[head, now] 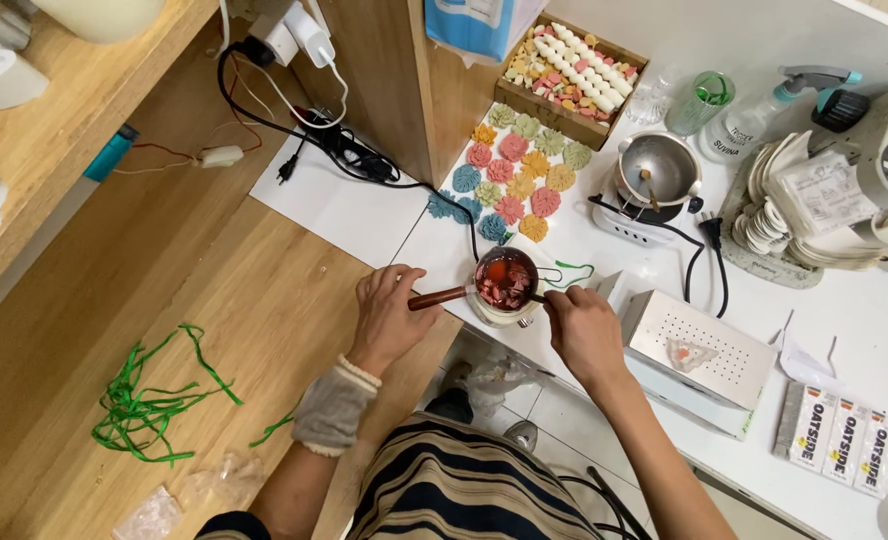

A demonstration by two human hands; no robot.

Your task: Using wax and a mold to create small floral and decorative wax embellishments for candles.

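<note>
Small metal melting pot (pixel 505 279), filled with a red, partly melted mass, sitting on a pale round warmer base (pixel 499 314) at the near edge of the white table (pixel 864 320). Left hand (pixel 389 315) closed around the brown wooden handle (pixel 436 297), jutting toward 9 o'clock; right hand (pixel 584 335) at 3 o'clock of the pot, fingers pinched on a thin stirring tool whose tip cannot be made out. Probably light but hot-walled and sloshy, contents fluid and apt to spill if tilted; handle judged the one safe place to grip, kept level.

At 12 o'clock, rows of flower-shaped pieces (pixel 514 175) in pink, teal, yellow and green, laid flat on the table; beyond them a wooden tray (pixel 569 70) of small pastel pieces. At 2 o'clock, a second steel pot (pixel 657 168) on an electric burner, black cord trailing. At 3 o'clock, a white perforated box (pixel 704 350). At 8 o'clock, loose green strips (pixel 149 400) on the wooden worktop (pixel 164 280). Cramped craft corner, tiled floor visible below.
</note>
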